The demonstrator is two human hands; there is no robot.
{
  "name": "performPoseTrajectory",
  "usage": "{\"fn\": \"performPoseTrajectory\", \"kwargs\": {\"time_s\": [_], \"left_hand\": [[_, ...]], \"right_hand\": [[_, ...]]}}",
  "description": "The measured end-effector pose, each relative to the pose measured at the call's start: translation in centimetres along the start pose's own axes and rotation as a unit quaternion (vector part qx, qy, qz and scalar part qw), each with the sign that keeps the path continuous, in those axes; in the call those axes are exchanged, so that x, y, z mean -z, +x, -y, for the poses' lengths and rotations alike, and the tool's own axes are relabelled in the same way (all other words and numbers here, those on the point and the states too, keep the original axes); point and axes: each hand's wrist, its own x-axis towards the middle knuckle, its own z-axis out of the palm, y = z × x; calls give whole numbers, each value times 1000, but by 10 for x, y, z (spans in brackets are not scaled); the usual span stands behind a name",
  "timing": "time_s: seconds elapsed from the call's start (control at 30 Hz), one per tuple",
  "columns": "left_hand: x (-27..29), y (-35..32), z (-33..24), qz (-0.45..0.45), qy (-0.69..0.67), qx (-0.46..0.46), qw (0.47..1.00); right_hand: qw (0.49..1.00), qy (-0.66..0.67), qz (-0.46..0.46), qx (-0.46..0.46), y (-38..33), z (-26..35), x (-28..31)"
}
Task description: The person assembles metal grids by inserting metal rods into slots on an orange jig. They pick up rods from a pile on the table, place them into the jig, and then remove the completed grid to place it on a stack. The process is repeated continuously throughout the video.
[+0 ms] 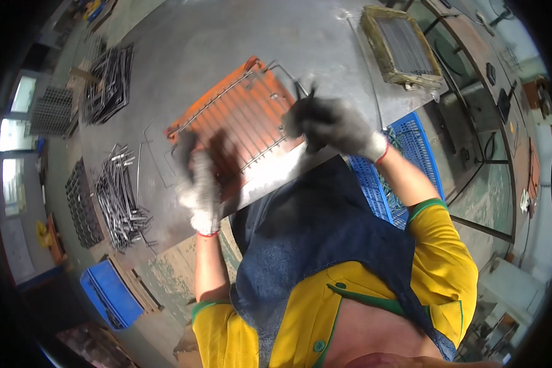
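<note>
Left hand (197, 187) and right hand (334, 126) on wire rack (242, 116), orange jig plate (260, 132)

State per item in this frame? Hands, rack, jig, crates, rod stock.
left hand: gloved, at the near-left edge of the wire rack; grip blurred.
right hand: gloved, at the rack's right edge; grip blurred.
wire rack: flat on the orange jig plate.
blue crate: open, holds wire parts.
bent rods: loose pile on the steel table.
</note>
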Motion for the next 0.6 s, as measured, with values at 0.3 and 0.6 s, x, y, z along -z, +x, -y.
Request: {"fn": "performPoseTrajectory", "kwargs": {"time_s": [0.3, 0.6], "left_hand": [[-43, -11, -28, 355, -211, 151, 898], [-31, -14, -10, 367, -74, 56, 926]], "right_hand": [[860, -465, 72, 199, 22, -100, -48], [837, -383, 1, 390, 30, -111, -58]]}}
